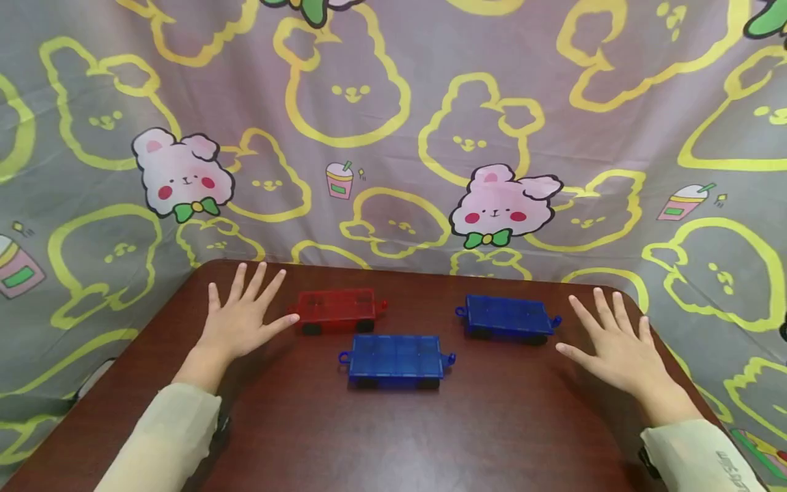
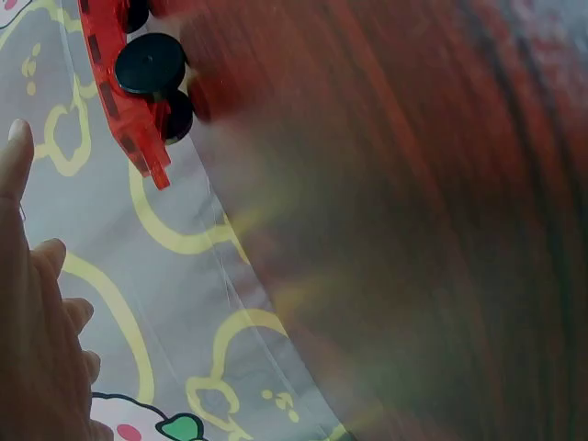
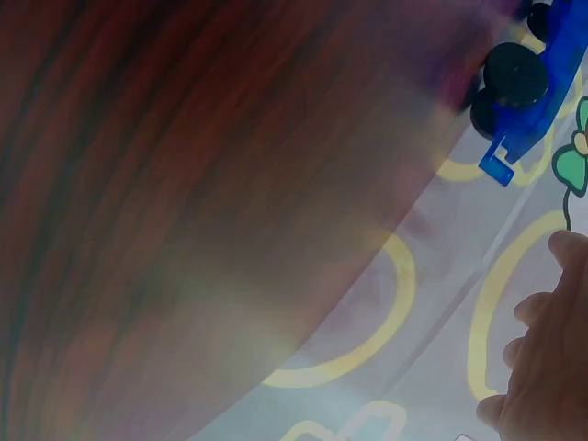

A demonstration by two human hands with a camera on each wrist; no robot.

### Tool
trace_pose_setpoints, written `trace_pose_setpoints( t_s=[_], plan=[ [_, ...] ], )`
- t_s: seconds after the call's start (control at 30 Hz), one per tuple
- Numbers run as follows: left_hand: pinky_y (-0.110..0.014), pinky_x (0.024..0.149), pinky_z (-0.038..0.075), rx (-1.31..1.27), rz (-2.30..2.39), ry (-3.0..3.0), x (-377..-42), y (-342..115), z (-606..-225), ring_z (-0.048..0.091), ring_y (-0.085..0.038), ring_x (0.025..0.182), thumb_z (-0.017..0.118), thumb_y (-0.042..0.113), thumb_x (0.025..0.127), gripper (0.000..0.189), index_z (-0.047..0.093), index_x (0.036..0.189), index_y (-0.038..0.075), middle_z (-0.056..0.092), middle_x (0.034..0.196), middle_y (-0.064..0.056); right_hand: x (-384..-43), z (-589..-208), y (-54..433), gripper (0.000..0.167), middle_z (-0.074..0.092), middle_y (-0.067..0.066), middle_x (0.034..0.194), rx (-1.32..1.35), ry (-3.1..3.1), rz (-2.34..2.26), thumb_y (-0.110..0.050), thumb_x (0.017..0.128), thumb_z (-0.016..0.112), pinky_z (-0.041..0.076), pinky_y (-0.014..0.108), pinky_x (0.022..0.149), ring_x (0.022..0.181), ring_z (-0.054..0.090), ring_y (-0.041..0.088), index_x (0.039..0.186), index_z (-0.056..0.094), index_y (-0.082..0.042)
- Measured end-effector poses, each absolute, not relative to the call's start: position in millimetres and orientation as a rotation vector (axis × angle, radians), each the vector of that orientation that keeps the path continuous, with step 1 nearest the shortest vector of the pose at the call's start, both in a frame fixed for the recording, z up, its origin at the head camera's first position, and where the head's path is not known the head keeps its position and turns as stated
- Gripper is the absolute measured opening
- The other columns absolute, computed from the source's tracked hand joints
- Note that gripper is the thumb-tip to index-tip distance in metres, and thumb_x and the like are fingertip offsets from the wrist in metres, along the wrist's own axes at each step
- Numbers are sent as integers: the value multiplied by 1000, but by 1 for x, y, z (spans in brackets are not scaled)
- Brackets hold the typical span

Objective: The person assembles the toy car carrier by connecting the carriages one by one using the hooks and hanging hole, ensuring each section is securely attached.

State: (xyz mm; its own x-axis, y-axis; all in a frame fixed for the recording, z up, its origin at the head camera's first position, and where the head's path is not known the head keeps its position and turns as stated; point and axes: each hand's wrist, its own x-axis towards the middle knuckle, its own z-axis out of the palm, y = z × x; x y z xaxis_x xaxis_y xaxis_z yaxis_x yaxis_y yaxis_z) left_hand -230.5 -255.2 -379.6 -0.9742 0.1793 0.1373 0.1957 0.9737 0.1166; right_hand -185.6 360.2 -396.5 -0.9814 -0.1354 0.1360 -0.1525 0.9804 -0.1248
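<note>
Three toy train cars stand on a dark wooden table. The red toy train car (image 1: pixel 337 307) is at the back left, with a blue toy train car (image 1: pixel 396 357) in front of it, nearer the middle. A second blue toy train car (image 1: pixel 507 316) stands at the back right. My left hand (image 1: pixel 241 318) is spread flat, its thumb tip close to the red car's left end; whether they touch I cannot tell. Holding nothing, my right hand (image 1: pixel 617 352) is spread to the right of the second blue car, apart from it. Small hooks and rings stick out at the cars' ends.
The brown table (image 1: pixel 393 437) reaches back to a grey curtain (image 1: pixel 393 157) printed with yellow outlines and rabbit faces. This curtain also hangs along both sides. Light sleeves cover both forearms.
</note>
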Motion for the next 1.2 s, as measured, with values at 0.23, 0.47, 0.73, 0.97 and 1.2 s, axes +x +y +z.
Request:
trace_pose_setpoints(
  t_s=[0.23,0.47,0.73,0.97,1.2],
  plan=[
    [-78,110,-13,-325,-201,-2990,-227,-244,-381,-11,-41,153,40,78,88,93,9,161,30,4,168,-15,-193,-399,347,95,-11,23,165,243,-3021,236,-66,91,54,-6,82,106,149,-21,45,161,1,-28],
    [-76,112,-10,-394,-212,-2974,-223,-227,-385,-9,-39,154,44,78,88,91,11,161,33,7,169,-12,-197,-399,332,96,-9,21,166,282,-3035,287,-66,90,56,-4,82,107,150,-20,44,161,3,-29],
    [-75,115,-5,-521,-218,-2942,-215,-201,-382,-7,-35,156,48,78,86,93,11,160,36,8,169,-6,-206,-400,314,94,-2,22,166,348,-3049,306,-65,90,57,2,81,108,151,-15,44,161,8,-28],
    [-73,117,7,-683,-219,-2900,-206,-173,-379,-1,-33,156,51,75,87,91,12,160,37,9,169,-2,-217,-403,301,90,6,22,166,404,-3058,313,-61,89,61,5,80,109,152,-7,46,160,22,-22],
    [-70,118,14,-836,-253,-2886,-198,-151,-377,5,-32,156,56,71,86,90,19,159,34,12,168,0,-225,-405,292,87,13,24,165,440,-3080,338,-60,89,62,8,80,109,152,-1,47,158,27,-19]
  ],
)
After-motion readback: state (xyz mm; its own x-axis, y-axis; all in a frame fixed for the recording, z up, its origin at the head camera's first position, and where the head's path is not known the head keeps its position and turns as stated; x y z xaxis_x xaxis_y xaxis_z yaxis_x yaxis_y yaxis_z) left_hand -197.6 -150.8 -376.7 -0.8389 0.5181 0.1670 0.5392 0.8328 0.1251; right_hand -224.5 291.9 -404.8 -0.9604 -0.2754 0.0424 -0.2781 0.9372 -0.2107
